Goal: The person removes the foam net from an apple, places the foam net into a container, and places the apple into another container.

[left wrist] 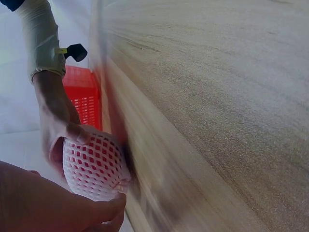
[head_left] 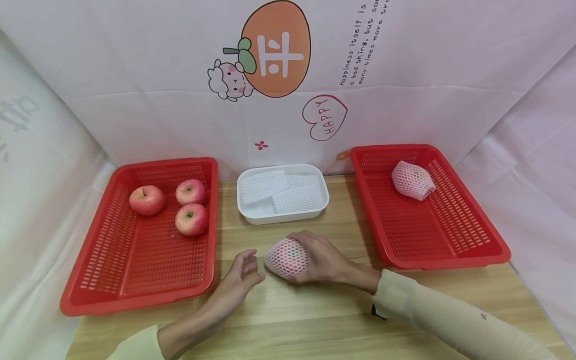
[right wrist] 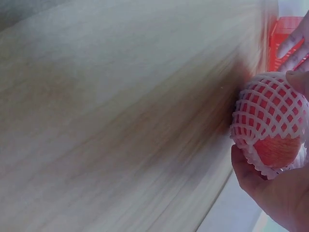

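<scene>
An apple in a white foam net (head_left: 286, 257) is at the middle of the table, its net narrowing to a tip on the left. My right hand (head_left: 321, 257) grips it from the right, fingers and thumb curled round it. In the right wrist view, bare red skin of the netted apple (right wrist: 277, 150) shows at the net's open end near the palm. My left hand (head_left: 236, 280) is just left of the netted tip, a small gap between them in the head view. Its fingers are loosely bent and hold nothing.
On the left, a red basket (head_left: 92, 235) contains three bare apples, one being a pink apple (head_left: 147, 200). A white tray (head_left: 283, 218) with folded foam nets (head_left: 299, 192) stands at the back. In the right-hand red basket (head_left: 450, 261) lies another netted apple (head_left: 411, 180).
</scene>
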A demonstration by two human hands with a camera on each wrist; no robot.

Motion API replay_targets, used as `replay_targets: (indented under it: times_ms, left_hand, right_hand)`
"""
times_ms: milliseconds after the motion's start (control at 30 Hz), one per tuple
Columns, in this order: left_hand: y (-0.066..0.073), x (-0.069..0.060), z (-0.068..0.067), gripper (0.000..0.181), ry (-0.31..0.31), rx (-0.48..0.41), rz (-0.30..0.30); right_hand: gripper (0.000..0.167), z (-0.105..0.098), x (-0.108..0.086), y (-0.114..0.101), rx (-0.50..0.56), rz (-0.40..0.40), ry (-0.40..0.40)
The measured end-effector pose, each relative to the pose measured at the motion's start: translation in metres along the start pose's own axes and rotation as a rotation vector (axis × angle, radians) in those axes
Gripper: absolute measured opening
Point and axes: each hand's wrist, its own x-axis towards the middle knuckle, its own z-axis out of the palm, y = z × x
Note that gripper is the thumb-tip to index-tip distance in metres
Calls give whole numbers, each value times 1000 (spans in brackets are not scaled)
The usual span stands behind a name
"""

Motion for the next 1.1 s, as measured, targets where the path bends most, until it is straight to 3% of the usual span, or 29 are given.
replay_targets:
  times_ms: [300,733,1100]
  left_hand:
    - [0,1,1,62,5,-74,36]
    - [3,0,8,33,68,-171,114]
    - [9,3,12,22,85,-284,110]
  right_hand:
    - [90,-18,0,-16,6,-10,-17]
    - [90,-46,-2,-33,3,-43,-16]
    - [92,-56,-4,-43,1,-83,-18]
